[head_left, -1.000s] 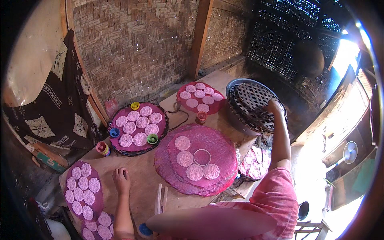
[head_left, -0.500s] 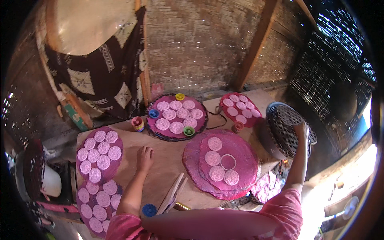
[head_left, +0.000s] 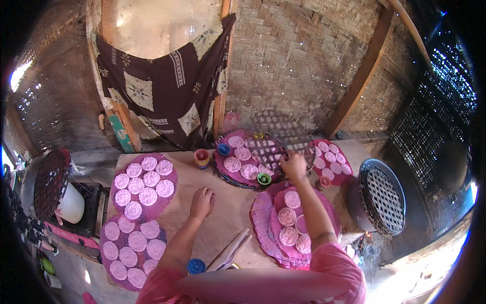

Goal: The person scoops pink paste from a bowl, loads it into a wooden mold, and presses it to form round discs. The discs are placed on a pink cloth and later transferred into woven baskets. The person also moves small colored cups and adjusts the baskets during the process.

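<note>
My right hand [head_left: 295, 166] grips the edge of a dark round open-weave lattice tray [head_left: 283, 133], blurred by motion. The tray hangs over a dark-rimmed pink mat [head_left: 218, 167] at the back of the table and hides part of it. Pale pink textured discs [head_left: 232, 164] lie on that mat, with blue [head_left: 224, 149] and green [head_left: 264, 178] cups at its edge. Below my right forearm is a stack of pink round mats [head_left: 263, 228] with several discs and a white ring [head_left: 302, 224], partly covered. My left hand [head_left: 202, 202] rests on the tabletop, fingers loosely bent, holding nothing.
A grey pot [head_left: 360, 202] with another lattice tray [head_left: 382, 192] in its mouth stands right. Two disc-covered pink mats [head_left: 169, 198] lie left. Near me are wooden sticks [head_left: 230, 251] and a blue cup [head_left: 196, 266]. A white pail [head_left: 72, 207] stands far left.
My right hand has carried the lattice tray from the pot at the right, leftward to above the back mat. My left hand remains on the table. The view has turned.
</note>
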Tool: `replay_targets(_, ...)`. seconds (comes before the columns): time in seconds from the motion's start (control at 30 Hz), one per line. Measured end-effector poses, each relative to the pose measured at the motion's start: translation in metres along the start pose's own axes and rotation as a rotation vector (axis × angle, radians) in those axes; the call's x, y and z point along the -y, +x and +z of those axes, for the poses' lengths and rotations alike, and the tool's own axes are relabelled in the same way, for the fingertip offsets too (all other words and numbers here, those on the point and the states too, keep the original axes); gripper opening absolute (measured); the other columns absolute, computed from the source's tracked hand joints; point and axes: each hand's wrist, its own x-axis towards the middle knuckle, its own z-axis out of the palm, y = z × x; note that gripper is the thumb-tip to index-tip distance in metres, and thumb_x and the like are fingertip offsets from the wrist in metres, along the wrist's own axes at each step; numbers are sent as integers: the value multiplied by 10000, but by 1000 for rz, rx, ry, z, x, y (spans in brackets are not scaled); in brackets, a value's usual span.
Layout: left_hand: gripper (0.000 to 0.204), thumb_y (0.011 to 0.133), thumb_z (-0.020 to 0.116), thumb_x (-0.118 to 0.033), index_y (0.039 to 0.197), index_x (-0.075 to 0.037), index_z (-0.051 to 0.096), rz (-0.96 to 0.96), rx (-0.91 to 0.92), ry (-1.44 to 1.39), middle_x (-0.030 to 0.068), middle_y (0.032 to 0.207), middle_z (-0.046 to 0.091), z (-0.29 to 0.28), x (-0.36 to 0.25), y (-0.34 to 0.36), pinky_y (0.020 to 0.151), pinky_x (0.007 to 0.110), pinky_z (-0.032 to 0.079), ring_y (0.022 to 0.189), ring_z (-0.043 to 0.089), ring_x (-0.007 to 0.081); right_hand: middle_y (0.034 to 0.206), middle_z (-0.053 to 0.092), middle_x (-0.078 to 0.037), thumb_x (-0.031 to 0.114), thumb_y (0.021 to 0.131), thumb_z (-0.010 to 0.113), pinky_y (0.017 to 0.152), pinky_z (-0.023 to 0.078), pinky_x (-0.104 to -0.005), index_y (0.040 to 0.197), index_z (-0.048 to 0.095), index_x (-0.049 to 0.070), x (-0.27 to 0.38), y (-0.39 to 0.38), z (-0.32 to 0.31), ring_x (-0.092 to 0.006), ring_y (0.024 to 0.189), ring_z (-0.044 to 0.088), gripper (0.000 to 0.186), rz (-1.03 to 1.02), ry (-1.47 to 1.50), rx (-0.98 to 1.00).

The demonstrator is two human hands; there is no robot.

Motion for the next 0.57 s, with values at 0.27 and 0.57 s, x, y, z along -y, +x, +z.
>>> replay_targets(0.27, 99, 821, 644, -116, 905, -70, 616, -16, -8, 7, 127, 931, 598, -1, -3, 6, 788, 459, 474, 891, 590, 335, 987, 683, -222, 342, 737, 708, 897, 513, -462, 986, 708, 12, 37, -12, 98, -398, 982, 637, 413, -145, 61, 15)
replay_targets(0.57, 144, 827, 661, -137, 950, -75, 618, -40, 7, 22, 127, 971, 595, 3, -1, 5, 815, 451, 465, 928, 584, 326, 1144, 637, -273, 390, 800, 635, 1127, 323, -464, 1106, 665, 0, 51, -20, 115, -441, 1186, 536, 497, -136, 69, 118)
